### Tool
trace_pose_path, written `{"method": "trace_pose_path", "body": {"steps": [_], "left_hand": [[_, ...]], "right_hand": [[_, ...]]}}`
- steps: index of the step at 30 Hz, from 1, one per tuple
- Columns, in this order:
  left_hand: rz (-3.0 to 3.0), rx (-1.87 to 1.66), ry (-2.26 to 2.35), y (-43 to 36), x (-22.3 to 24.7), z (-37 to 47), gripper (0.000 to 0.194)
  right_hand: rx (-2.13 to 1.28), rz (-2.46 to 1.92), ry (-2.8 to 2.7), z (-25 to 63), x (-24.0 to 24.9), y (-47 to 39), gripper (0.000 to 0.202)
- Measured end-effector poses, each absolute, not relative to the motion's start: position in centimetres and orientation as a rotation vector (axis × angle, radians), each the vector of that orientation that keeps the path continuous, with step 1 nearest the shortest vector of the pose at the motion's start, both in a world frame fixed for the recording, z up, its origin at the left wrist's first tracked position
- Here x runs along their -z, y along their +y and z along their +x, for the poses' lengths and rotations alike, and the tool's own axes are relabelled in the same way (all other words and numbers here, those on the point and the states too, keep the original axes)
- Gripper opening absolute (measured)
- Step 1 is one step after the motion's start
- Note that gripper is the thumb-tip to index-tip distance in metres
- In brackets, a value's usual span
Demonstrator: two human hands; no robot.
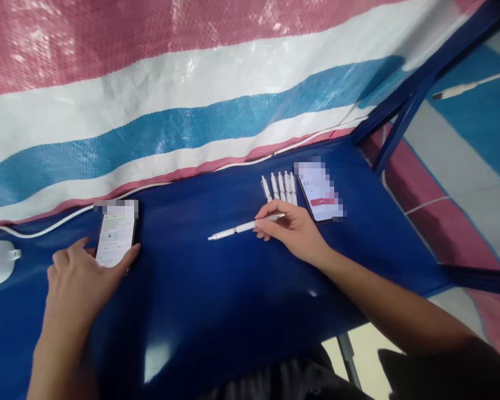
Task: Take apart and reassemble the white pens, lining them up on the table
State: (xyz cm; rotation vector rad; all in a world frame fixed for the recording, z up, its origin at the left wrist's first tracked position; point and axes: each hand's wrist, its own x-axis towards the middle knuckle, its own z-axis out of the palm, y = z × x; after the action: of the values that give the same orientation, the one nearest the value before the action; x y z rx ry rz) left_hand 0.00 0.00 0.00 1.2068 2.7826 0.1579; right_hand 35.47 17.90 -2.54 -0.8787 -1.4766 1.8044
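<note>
a white pen (pixel 245 226) is held above the blue table (pixel 191 300) by the right hand (pixel 294 230), pinched between thumb and fingers, with its far end left free. the left hand (pixel 81 278) is half open, its thumb and fingers set at opposite edges of a phone (pixel 117 233); whether a firm grip is taken cannot be told. the step in hand is judged to be pen handling near the row of pens (pixel 280 183); for any next move, a steady pinch is called for

Head cam, facing fwd/down, near over blue table (pixel 183 311).
</note>
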Motion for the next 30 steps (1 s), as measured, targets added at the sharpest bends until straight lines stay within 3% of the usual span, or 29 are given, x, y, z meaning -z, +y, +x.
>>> {"method": "trace_pose_path", "body": {"steps": [2, 4, 8, 11, 16, 18, 23, 27, 30], "left_hand": [[1.344, -0.275, 2.865, 0.1, -0.2, 1.1, 0.118], [1.631, -0.581, 2.793, 0.9, -0.3, 3.2, 0.097], [1.917, -0.896, 1.810, 4.0, 0.4, 8.7, 0.054], [2.087, -0.967, 1.634, 6.2, 1.3, 10.8, 0.018], [2.166, -1.010, 1.637, 7.1, 2.3, 10.7, 0.027], [2.170, -1.088, 1.661, 6.5, 2.5, 10.7, 0.022], [2.087, -1.328, 1.708, 5.6, 2.7, 10.9, 0.017], [2.106, -1.374, 1.677, 5.8, 3.1, 10.6, 0.019], [2.201, -1.333, 1.623, 5.8, 3.3, 10.1, 0.030]], "right_hand": [[-1.854, -0.849, -1.495, 35.3, 2.5, 17.6, 0.030], [-1.866, -0.823, -1.524, 35.2, 2.3, 17.3, 0.029], [-1.829, -0.794, -1.551, 34.5, 2.0, 17.1, 0.031], [-1.838, -0.837, -1.599, 34.1, 2.0, 17.8, 0.031], [-1.817, -0.924, -1.589, 33.4, 2.1, 18.8, 0.029], [-1.914, -0.905, -1.502, 33.3, 2.0, 18.8, 0.032], [-2.279, -0.883, -1.346, 33.8, 1.1, 18.4, 0.051], [-2.184, -0.882, -1.656, 34.9, 0.1, 18.1, 0.075], [-2.186, -0.912, -1.681, 35.3, 0.0, 18.0, 0.078]]}}
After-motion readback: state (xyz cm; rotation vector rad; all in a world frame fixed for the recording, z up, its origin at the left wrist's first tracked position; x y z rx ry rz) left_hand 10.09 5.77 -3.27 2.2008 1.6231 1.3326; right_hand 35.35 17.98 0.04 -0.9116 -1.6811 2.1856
